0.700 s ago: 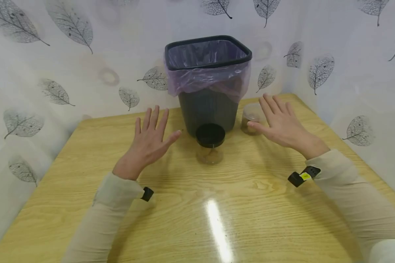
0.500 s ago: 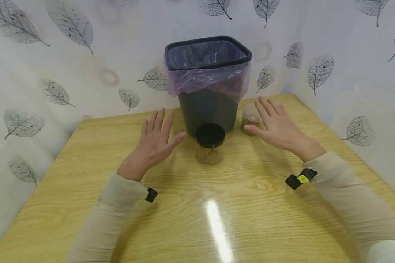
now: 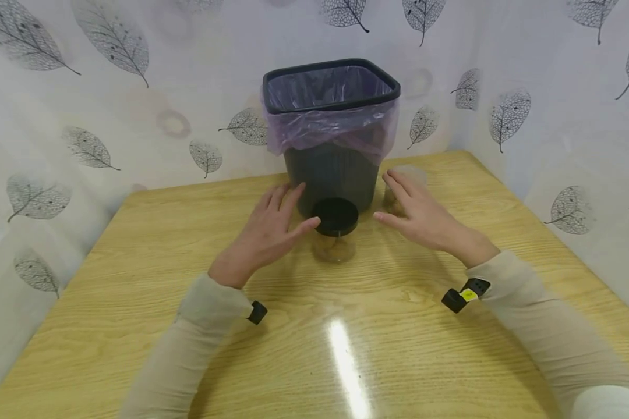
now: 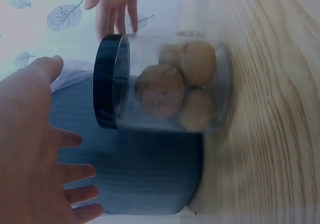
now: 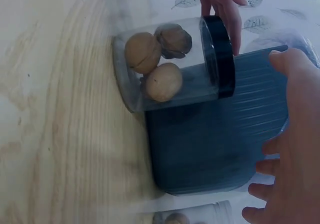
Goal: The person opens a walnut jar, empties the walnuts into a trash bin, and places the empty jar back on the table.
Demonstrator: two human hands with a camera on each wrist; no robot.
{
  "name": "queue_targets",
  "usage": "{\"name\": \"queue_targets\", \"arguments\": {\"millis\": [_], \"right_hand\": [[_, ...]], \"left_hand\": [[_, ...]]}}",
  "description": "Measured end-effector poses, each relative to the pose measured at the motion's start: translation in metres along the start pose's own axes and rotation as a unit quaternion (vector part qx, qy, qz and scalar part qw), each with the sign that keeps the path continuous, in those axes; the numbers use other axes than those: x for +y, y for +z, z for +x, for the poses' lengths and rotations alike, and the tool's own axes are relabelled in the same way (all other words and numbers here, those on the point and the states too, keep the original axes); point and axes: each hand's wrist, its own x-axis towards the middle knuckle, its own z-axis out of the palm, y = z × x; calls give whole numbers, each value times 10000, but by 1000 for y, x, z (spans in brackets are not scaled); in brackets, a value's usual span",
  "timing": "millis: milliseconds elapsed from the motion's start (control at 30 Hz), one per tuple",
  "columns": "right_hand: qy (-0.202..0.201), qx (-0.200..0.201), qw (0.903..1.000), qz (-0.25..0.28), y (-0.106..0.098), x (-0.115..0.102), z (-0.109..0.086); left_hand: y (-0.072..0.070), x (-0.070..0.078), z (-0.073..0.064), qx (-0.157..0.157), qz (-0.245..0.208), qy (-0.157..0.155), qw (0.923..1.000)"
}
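A clear jar (image 3: 334, 249) with a black lid (image 3: 336, 213) stands upright in front of the bin. Through its wall in both wrist views show several round brown walnuts (image 4: 162, 91). My left hand (image 3: 266, 235) hovers at the jar's left with fingers spread, its thumb tip overlapping the lid's edge in the head view. On the other side my right hand (image 3: 421, 216) reaches in, fingers extended, the thumb a short gap from the lid. Neither hand holds anything. In the right wrist view the right palm (image 5: 300, 129) faces the jar.
Directly behind the jar rises a dark bin (image 3: 340, 169) with a purple bag over its rim. A second clear container (image 3: 415, 173) stands right of it, partly covered by my right hand. The wooden table (image 3: 272, 361) meets a leaf-patterned cloth (image 3: 162, 75) at the back and sides.
Both hands have moved inward toward the jar, left hand rightward and right hand leftward and slightly down. The jar, bin and second container have stayed in place.
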Motion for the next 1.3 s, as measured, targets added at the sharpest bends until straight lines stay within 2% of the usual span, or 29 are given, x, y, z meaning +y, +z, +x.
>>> {"name": "queue_targets", "arguments": {"millis": [200, 367, 533, 667, 800, 900, 1000, 1100, 1300], "right_hand": [[-189, -233, 9982, 525, 16, -9, 2], [-129, -502, 9940, 964, 33, -11, 4], [-9, -751, 9861, 1482, 50, -12, 5], [-62, -733, 9756, 2069, 63, -12, 8], [-262, -604, 9567, 2834, 79, -14, 16], [-207, -479, 9469, 3174, 87, -18, 19], [4, -347, 9415, 3351, 91, -22, 18], [141, -249, 9412, 3365, 92, -23, 17], [201, -51, 9547, 2969, 86, -26, 15]], "left_hand": [[6, 12, 8, -29, -13, 124, 9999], [11, 24, 17, -53, -135, 233, 9996], [15, 36, 25, -96, -30, 387, 9992], [18, 41, 29, -169, 8, 457, 9988], [21, 45, 32, -223, -3, 473, 9986], [23, 46, 33, -205, 35, 503, 9985], [24, 46, 33, -209, 44, 498, 9985], [23, 47, 33, -217, 9, 494, 9985], [22, 46, 31, -46, -85, 577, 9983]]}}
